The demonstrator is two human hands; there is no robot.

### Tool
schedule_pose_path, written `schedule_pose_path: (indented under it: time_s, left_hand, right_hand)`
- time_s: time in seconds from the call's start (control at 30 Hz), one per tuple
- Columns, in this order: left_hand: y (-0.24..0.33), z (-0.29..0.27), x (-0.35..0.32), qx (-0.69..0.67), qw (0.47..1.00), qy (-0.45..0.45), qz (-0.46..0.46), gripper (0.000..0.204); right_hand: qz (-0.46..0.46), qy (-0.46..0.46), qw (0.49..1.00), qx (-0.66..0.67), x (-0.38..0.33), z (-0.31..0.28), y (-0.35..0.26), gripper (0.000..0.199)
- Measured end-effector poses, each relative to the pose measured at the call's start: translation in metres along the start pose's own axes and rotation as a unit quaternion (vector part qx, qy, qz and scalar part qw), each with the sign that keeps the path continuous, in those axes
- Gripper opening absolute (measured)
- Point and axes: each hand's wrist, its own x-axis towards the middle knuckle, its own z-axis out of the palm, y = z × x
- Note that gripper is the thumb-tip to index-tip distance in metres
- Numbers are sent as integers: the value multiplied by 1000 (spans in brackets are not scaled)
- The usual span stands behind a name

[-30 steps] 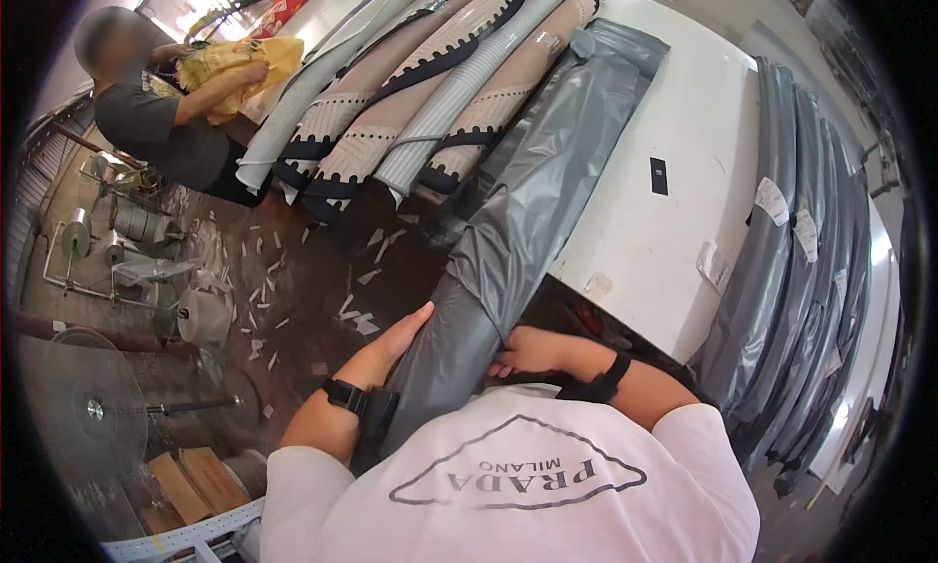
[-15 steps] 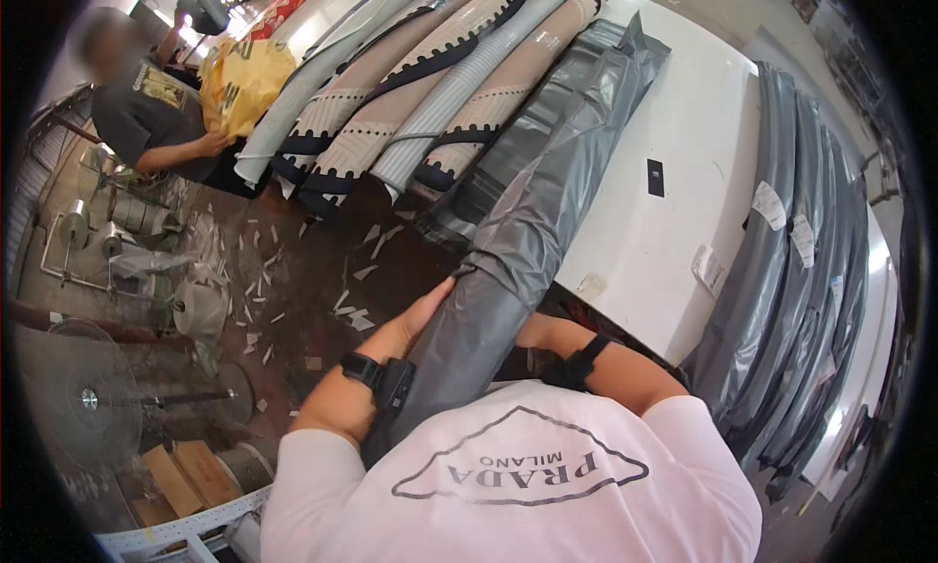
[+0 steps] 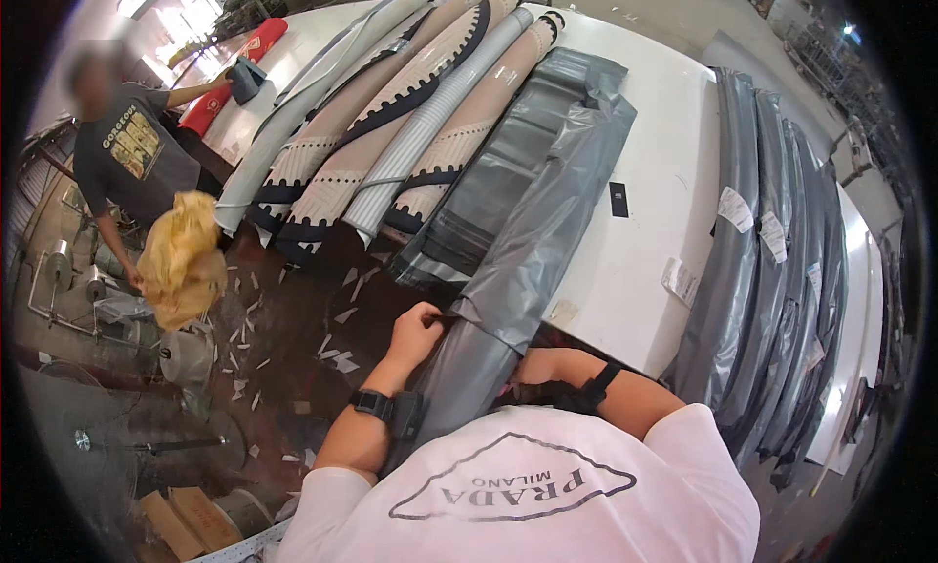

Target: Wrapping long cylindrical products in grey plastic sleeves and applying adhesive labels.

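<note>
A long roll (image 3: 467, 373) covered in shiny grey plastic runs from my chest out over the white table. Around it lies a grey plastic sleeve (image 3: 552, 216), its loose near edge crossing the roll between my hands. On the left side of the roll, my left hand (image 3: 418, 331) is closed, pinching that edge with thumb and fingers. My right hand (image 3: 533, 366) sits low against the roll's right side; its fingers are mostly hidden. Flat grey plastic sheeting (image 3: 479, 197) lies just left of the sleeve.
Several patterned rolled carpets (image 3: 391, 133) lie on the white table (image 3: 640, 260) to the left. Grey wrapped rolls (image 3: 738, 290) with labels lie at right. A co-worker (image 3: 137, 153) at far left holds yellow plastic (image 3: 184, 260). White scraps litter the floor; a fan (image 3: 86, 440) stands lower left.
My left hand has gone from lying along the roll to pinching the sleeve's edge, which now sits nearer me. The co-worker has turned and lowered the yellow plastic.
</note>
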Motion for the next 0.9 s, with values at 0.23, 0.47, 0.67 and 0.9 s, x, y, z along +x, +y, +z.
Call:
schedule_pose_path:
  time_s: [0.23, 0.47, 0.67, 0.9]
  left_hand:
    - [18, -16, -13, -265, 820, -321, -392, 35]
    - [34, -96, -48, -308, 844, -373, -233, 62]
    - [-28, -102, -145, -325, 845, -398, -147, 89]
    - [-26, -78, -103, -337, 857, -272, -280, 68]
  right_hand:
    - [7, -41, 995, -89, 3, 3, 0, 26]
    - [-230, 355, 891, 164, 41, -37, 8, 26]
    - [-114, 378, 918, -31, 0, -84, -41, 19]
    - [-109, 238, 965, 0, 58, -15, 9, 30]
